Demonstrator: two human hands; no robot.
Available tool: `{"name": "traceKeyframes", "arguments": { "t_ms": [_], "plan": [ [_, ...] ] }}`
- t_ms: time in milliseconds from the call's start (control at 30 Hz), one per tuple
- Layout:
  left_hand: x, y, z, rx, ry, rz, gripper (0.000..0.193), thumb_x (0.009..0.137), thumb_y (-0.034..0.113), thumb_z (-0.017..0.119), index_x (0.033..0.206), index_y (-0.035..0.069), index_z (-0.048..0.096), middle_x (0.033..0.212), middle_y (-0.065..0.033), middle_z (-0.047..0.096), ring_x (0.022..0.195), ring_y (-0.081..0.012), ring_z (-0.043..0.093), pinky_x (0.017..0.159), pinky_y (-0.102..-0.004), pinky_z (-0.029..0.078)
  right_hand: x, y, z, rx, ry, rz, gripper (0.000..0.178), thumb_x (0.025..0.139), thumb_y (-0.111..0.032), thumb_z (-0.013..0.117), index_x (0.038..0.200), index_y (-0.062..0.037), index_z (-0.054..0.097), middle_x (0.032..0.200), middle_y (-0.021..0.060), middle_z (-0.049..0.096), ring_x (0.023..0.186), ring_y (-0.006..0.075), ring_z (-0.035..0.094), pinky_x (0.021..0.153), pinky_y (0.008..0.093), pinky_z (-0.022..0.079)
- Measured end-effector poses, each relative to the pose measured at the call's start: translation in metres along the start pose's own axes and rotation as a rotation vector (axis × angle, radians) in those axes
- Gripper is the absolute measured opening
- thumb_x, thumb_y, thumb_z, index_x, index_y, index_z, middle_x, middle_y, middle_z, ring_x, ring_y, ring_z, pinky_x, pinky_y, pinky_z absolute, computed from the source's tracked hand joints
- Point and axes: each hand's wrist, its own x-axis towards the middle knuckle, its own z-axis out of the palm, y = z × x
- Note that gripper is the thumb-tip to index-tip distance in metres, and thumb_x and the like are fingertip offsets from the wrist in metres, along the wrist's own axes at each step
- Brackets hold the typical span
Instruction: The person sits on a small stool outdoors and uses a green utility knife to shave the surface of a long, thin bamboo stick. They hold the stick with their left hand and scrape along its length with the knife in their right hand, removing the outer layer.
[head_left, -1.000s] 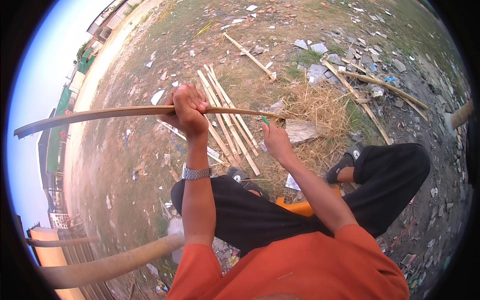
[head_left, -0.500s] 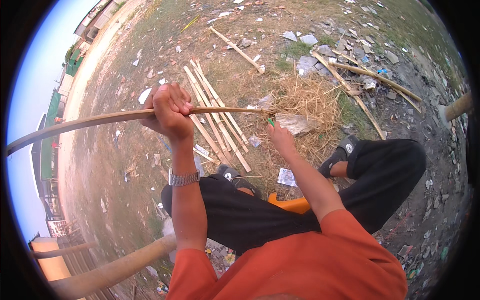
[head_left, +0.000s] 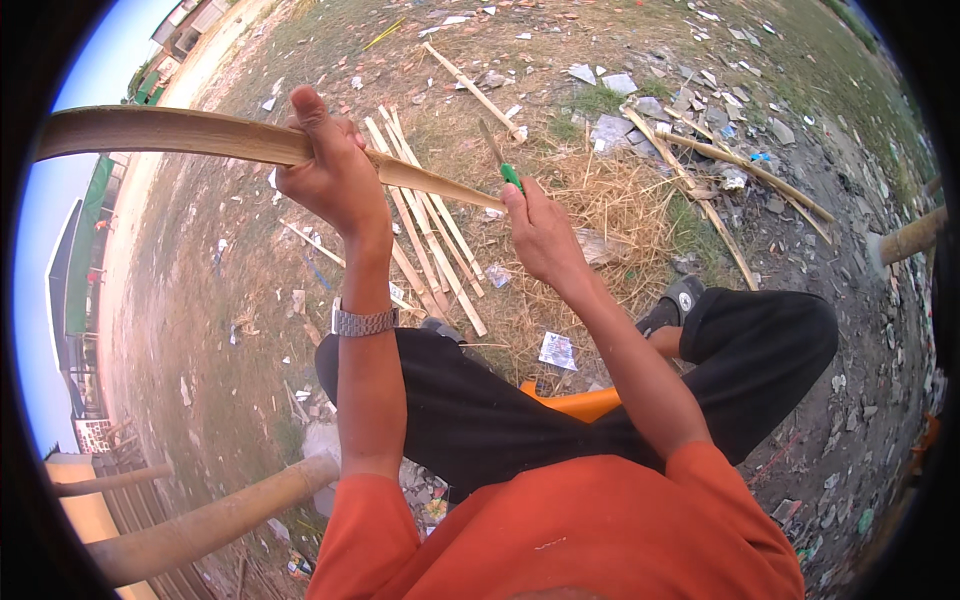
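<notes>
My left hand [head_left: 338, 180] is closed round a long split bamboo strip [head_left: 215, 135], thumb up, and wears a metal watch at the wrist. The strip runs from the far left past my fist, and its narrower end reaches my right hand [head_left: 540, 225]. In that right hand I grip a knife [head_left: 508, 168] by its green handle, blade pointing away and upward. The strip's tip meets my right fingers; whether they also touch it I cannot tell. Beyond my hands several pale split bamboo strips [head_left: 425, 215] lie side by side on the ground.
A heap of straw-like shavings [head_left: 630, 200] lies in front of me. Longer bamboo pieces [head_left: 745, 160] rest among broken tiles at the far right. Bamboo poles [head_left: 210, 530] stand near, lower left, and at the right edge. An orange object [head_left: 575, 402] shows between my legs.
The bamboo strip has turned, showing its broad face, and its left part has risen. My left thumb now points up. My right hand has moved up and left, with the knife blade now in plain sight.
</notes>
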Motion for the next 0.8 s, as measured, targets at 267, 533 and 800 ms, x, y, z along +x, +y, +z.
{"name": "traceKeyframes", "arguments": {
  "t_ms": [267,533,800],
  "plan": [
    [-0.01,0.011,0.003,-0.063,-0.084,-0.064,0.052,0.092,0.043,0.058,0.057,0.012,0.035,0.049,0.0029,0.033,0.045,-0.0088,0.035,0.048,-0.0254,0.034,-0.016,-0.047,0.036,-0.044,-0.036,-0.051,0.027,0.099,-0.024,0.04,0.094,0.001,0.048,0.061,0.0264,0.054,0.06,0.0458,0.055,0.058,0.0531,0.041],
    [-0.013,0.011,0.001,-0.037,-0.045,-0.065,0.054,0.094,0.04,0.057,0.053,0.014,0.033,0.048,0.0031,0.031,0.044,-0.0086,0.031,0.047,-0.0264,0.034,-0.021,-0.047,0.053,-0.161,0.018,-0.11,0.026,0.099,-0.026,0.04,0.094,-0.0014,0.043,0.059,0.0268,0.056,0.06,0.0488,0.058,0.056,0.0573,0.045],
    [-0.006,0.001,-0.012,-0.085,-0.095,-0.04,0.055,0.094,0.046,0.054,0.052,0.013,0.039,0.044,0.0043,0.035,0.039,-0.0045,0.033,0.039,-0.0221,0.025,-0.027,-0.06,0.05,-0.204,-0.002,-0.086,0.025,0.098,-0.026,0.042,0.093,-0.0015,0.043,0.061,0.0274,0.057,0.061,0.0483,0.059,0.054,0.0564,0.046]
  ]
}}
